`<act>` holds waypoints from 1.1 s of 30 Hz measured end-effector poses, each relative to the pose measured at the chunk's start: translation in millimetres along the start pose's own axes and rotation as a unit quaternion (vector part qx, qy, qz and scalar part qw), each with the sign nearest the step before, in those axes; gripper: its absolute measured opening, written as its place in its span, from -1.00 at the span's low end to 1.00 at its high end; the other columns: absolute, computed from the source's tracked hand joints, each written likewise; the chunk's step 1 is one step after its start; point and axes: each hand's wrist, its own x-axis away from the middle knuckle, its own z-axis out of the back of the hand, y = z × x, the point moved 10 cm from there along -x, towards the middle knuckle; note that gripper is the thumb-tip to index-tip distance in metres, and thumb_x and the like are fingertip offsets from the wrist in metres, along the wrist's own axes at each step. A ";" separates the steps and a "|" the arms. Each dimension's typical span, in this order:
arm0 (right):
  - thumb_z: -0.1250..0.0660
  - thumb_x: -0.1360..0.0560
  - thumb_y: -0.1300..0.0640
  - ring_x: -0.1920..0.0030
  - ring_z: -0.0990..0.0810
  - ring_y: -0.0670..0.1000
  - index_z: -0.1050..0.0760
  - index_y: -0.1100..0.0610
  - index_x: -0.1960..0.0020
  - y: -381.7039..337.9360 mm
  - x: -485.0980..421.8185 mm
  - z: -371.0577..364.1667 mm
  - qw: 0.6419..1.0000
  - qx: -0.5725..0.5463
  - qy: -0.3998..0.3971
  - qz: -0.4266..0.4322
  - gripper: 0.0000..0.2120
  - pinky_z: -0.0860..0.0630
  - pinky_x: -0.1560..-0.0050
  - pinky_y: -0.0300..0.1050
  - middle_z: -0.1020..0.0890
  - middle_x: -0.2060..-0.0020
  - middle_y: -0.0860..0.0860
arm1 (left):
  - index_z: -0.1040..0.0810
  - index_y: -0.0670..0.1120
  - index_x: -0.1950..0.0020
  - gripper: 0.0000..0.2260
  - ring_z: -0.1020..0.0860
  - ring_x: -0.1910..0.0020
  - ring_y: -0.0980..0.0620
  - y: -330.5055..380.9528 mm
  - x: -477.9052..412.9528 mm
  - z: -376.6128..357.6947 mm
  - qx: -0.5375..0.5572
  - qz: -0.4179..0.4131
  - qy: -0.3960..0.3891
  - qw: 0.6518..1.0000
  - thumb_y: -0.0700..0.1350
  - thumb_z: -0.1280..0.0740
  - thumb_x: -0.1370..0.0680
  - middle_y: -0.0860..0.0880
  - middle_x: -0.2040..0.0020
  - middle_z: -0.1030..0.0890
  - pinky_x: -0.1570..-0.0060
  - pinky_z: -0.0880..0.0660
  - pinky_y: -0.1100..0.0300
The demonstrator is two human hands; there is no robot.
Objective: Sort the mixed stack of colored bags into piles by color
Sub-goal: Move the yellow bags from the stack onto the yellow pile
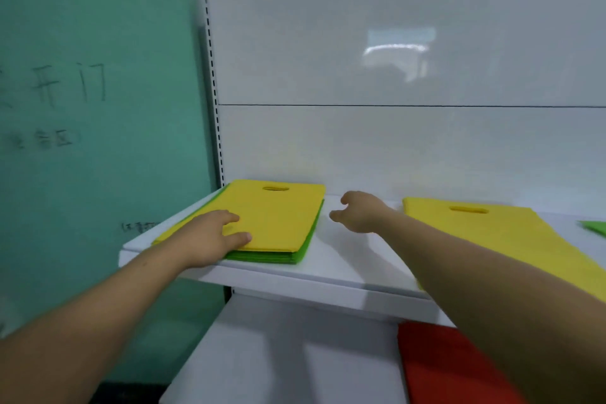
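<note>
A mixed stack (278, 223) lies on the left of the white upper shelf (344, 259), a yellow bag on top and green bags (282, 257) showing beneath. My left hand (213, 236) rests flat on the stack's near left corner, fingers on the yellow bag. My right hand (357, 211) hovers just right of the stack, fingers loosely curled and holding nothing. A separate yellow pile (498, 236) sits to the right, partly behind my right forearm. A green bag (595, 227) shows at the far right edge.
A red bag (449, 367) lies on the lower shelf (278, 354) at bottom right. The white back panel (393, 141) rises behind the shelf. A teal wall (98, 108) with faint writing stands to the left, past the slotted shelf upright (214, 102).
</note>
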 end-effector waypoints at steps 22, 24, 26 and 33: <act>-0.24 -0.51 0.24 -0.10 -0.50 0.12 -0.36 0.06 -0.36 -40.6 -32.9 -45.1 0.955 -0.189 0.205 -0.097 -0.57 -0.34 0.03 -0.18 -0.57 -0.03 0.10 | -0.37 0.14 -0.40 -0.32 -0.26 -0.44 0.01 -112.8 -48.9 -2.0 0.079 -0.017 0.028 0.996 0.40 -0.12 -0.34 0.08 -0.50 -0.24 -0.39 -0.23 0.00; -0.22 -0.53 0.25 -0.12 -0.51 0.15 -0.37 0.06 -0.36 -47.3 -29.0 -38.9 0.955 -0.172 0.231 -0.074 -0.59 -0.39 -0.04 -0.12 -0.57 -0.02 0.11 | -0.36 0.13 -0.41 -0.33 -0.23 -0.46 0.00 -114.0 -48.6 -2.9 0.078 -0.015 0.027 0.996 0.40 -0.15 -0.37 0.06 -0.51 -0.22 -0.40 -0.21 0.00; -0.20 -0.55 0.24 -0.15 -0.50 0.16 -0.39 0.05 -0.36 -53.1 -25.0 -33.3 0.954 -0.152 0.252 -0.054 -0.61 -0.39 -0.10 -0.09 -0.56 -0.10 0.13 | -0.34 0.12 -0.43 -0.36 -0.20 -0.47 0.00 -113.3 -47.5 -2.4 0.070 -0.017 0.029 0.997 0.38 -0.18 -0.42 0.04 -0.52 -0.20 -0.41 -0.19 0.00; -0.13 -0.59 0.30 -0.20 -0.44 0.08 -0.42 0.12 -0.33 -77.9 -2.6 -1.7 0.920 -0.189 0.339 0.057 -0.66 -0.24 -0.10 -0.34 -0.49 -0.20 0.11 | -0.18 0.13 -0.51 -0.34 0.01 -0.53 -0.04 -110.4 -46.0 5.1 0.056 -0.003 0.006 0.998 0.32 -0.24 -0.47 -0.04 -0.56 -0.08 -0.47 -0.01 -0.08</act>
